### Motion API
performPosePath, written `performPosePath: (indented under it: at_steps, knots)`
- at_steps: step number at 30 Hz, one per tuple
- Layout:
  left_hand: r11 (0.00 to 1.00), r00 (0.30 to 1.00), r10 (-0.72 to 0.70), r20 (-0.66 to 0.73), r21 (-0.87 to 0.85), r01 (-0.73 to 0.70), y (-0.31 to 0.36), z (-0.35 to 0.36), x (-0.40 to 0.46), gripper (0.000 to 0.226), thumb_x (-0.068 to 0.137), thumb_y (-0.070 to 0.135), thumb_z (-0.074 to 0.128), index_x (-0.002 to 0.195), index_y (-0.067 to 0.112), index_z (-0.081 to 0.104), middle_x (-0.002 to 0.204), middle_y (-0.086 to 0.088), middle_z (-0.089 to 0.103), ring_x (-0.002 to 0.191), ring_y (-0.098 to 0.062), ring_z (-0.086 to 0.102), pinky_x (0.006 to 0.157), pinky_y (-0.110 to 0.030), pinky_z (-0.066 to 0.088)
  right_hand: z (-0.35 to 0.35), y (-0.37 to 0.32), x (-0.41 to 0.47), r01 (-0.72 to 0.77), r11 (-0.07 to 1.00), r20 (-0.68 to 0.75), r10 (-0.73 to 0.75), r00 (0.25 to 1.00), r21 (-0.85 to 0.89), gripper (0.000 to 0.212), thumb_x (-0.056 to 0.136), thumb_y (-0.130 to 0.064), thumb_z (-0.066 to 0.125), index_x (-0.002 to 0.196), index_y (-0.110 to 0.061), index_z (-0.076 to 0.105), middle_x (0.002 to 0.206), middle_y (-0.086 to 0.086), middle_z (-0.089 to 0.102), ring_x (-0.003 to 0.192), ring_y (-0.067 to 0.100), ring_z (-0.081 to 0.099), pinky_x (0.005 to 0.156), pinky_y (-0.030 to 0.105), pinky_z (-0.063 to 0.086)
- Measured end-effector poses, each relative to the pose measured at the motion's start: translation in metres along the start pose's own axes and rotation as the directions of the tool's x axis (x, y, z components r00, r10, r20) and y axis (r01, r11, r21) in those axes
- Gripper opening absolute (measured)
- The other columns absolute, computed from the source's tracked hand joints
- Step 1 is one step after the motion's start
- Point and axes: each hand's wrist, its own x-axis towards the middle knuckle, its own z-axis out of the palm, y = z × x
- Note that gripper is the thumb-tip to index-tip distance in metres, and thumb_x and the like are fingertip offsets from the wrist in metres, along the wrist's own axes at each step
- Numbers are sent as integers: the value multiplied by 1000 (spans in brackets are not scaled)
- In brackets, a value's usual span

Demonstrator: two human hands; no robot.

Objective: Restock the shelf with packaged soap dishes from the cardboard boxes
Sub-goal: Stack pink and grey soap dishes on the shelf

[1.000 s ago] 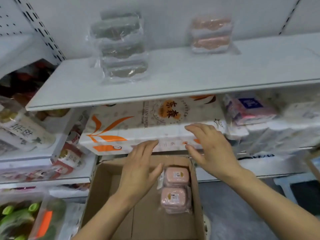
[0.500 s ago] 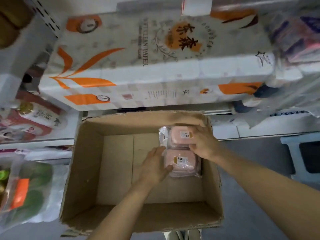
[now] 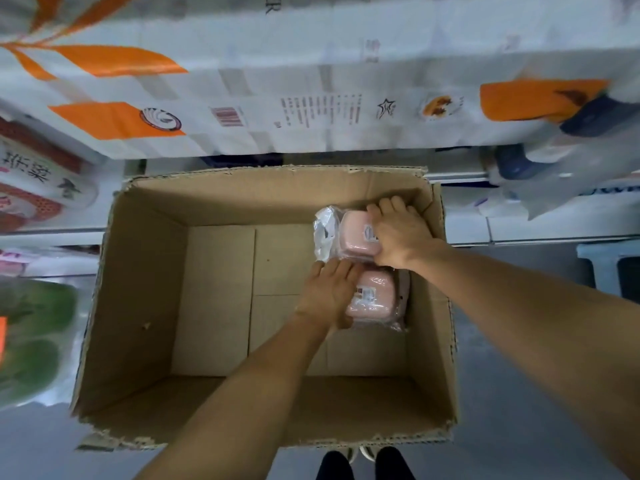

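— Looking down from the head view: how much is left in the cardboard box (image 3: 138, 306)?

— As far as I can see, only the two pink packaged soap dishes: the far soap dish pack (image 3: 355, 233) and the near soap dish pack (image 3: 375, 296), touching each other against the right wall. The box floor to their left shows bare cardboard, so I'd judge this box nearly emptied.

— And the hands?

— Both are on the packs. The right hand (image 3: 401, 233) lies over the far pack with fingers curled round its far edge; the left hand (image 3: 329, 296) wraps the near pack's left side. Neither pack looks lifted yet.

— The shelf itself?

— Out of frame. Lifting and placing both remain.

— Surroundings?

— The box sits on a grey floor (image 3: 519, 410). Beyond it, a big tissue paper bale (image 3: 277, 81) with orange print; more wrapped goods left and right.
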Motion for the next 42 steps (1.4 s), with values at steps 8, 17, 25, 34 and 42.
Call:
performPosePath:
  at_steps: [8,17,25,34,42]
  knots:
    - [982,979,-121,-163,-163,94,-20,-39,-77,100,56,43,87,142,23,41,127,3,47,120,-21,43,104,-33,29,-61,1,-58,9,989,-237,27,971,149,81,62,-52,79,123,-13,42,122,8,47,113,26,42,97,37,38]
    - [886,855,-428,-293,-321,334,-14,-144,-159,84,61,55,74,134,24,47,119,1,49,111,-22,47,85,-35,38,-169,-20,-166,-6,842,-260,174,950,539,93,69,-43,72,143,-25,20,132,6,46,118,27,45,93,40,45]
    - [917,765,-368,-529,-342,205,18,-276,-176,91,58,61,73,136,25,42,124,4,46,117,-21,43,95,-34,35,-277,4,-231,62,464,-269,393,879,884,100,72,-44,79,149,-27,17,122,0,52,102,21,58,84,36,51]
    - [970,695,-218,-685,-227,81,36,-400,-168,86,59,59,74,132,25,45,118,3,49,110,-19,45,85,-30,35,-375,58,-269,135,344,-313,539,782,929,95,74,-55,73,148,-32,18,125,-1,45,106,27,57,94,48,51]
    - [896,603,-321,-730,-441,-56,67,-480,-123,83,55,57,73,127,23,48,113,4,49,107,-20,46,92,-37,45,-424,147,-240,32,59,-65,735,675,998,94,71,-59,73,136,-18,19,125,19,52,105,37,57,84,46,52]
